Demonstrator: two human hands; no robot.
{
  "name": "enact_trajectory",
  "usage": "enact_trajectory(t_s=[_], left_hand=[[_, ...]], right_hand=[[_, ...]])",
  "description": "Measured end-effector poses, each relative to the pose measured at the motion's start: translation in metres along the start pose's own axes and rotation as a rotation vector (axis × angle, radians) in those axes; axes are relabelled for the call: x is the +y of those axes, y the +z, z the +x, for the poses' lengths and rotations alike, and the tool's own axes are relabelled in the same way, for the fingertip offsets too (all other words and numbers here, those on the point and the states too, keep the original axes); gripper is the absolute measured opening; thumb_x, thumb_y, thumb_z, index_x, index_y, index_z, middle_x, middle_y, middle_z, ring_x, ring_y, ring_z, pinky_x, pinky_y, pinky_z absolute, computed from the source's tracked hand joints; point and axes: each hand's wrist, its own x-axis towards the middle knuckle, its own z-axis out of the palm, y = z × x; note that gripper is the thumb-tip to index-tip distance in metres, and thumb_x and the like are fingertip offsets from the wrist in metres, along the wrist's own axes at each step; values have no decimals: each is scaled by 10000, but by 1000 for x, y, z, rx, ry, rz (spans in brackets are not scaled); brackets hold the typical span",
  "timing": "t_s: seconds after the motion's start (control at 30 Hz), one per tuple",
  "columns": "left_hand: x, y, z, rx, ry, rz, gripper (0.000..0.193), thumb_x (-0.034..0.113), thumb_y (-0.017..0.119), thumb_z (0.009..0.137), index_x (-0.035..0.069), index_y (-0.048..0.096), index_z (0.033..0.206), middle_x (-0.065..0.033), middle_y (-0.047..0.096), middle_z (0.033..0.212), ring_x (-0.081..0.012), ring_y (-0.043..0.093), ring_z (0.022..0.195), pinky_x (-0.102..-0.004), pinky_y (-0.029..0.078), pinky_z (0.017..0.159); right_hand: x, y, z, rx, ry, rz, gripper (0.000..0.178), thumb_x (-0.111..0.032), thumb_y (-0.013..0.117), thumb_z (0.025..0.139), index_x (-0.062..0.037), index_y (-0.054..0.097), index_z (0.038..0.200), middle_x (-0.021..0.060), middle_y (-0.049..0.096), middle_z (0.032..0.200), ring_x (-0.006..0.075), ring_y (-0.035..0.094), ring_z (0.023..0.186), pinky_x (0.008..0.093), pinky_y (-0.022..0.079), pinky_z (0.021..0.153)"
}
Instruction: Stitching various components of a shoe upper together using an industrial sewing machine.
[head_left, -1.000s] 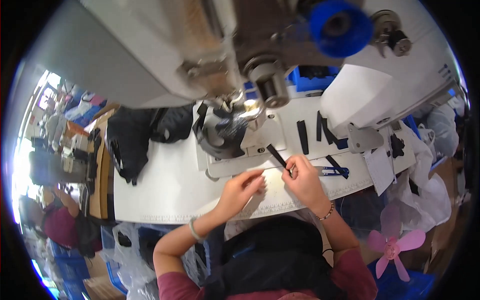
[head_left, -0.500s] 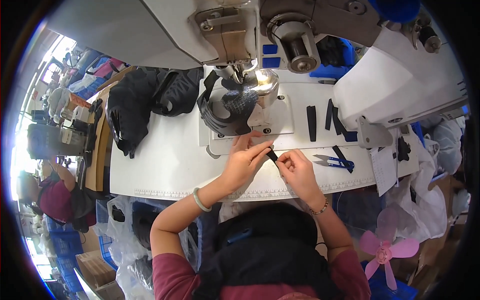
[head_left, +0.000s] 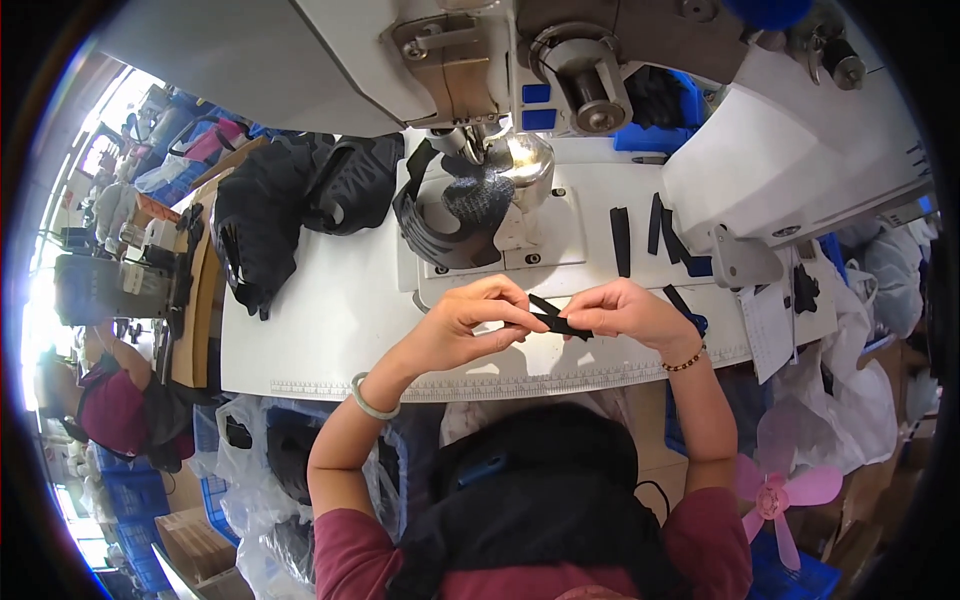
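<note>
Both hands meet over the front of the white sewing table (head_left: 330,340). Between them is a black fabric strip (head_left: 562,323), which looks folded over or doubled. My left hand (head_left: 480,320) pinches its left end with thumb and fingers. At the other end, my right hand (head_left: 628,312) grips the strip. Beyond my hands, a black shoe upper (head_left: 440,245) with a curved opening sits under the head of the sewing machine (head_left: 460,60), apart from both hands. Thread snips (head_left: 701,323) show only a bit of blue handle beside my right hand; the rest is covered.
More black shoe uppers (head_left: 262,215) are heaped at the table's left. Several loose black strips (head_left: 621,243) lie to the right of the machine bed. A paper sheet (head_left: 768,330) hangs over the right edge, above a pink fan (head_left: 772,498). Another person (head_left: 112,405) sits far left.
Both hands have drawn back from the shoe upper toward me and lifted the black strip. The right hand shifted right and now covers most of the snips.
</note>
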Motion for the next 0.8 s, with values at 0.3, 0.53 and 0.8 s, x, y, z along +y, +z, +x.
enact_trajectory(t_s=[0.3, 0.53, 0.8], left_hand=[[6, 5, -4, 23, -144, -216, 201, -79, 562, 802, -21, 601, 991, -70, 519, 961, -114, 565, 721, -217, 486, 615], [10, 30, -14, 525, 388, 871, 376, -39, 608, 736, 53, 582, 1100, -91, 543, 1040, -145, 556, 725, -232, 456, 580], [14, 34, 10, 476, 441, 740, 286, -34, 657, 725, 31, 612, 999, -59, 596, 933, -156, 556, 692, -246, 448, 563]], right_hand=[[-6, 9, 3, -56, -68, 85, 186, -122, 691, 788, -14, 645, 934, 1, 619, 803, 61, 549, 769, 206, 433, 718], [-8, 25, -4, 117, -128, 250, 107, -120, 678, 806, -40, 617, 842, -42, 547, 684, 17, 401, 550, 178, 291, 482], [-14, 51, -13, 341, -333, 259, 57, -7, 602, 829, -11, 559, 868, 7, 528, 625, 46, 447, 456, 179, 341, 348]])
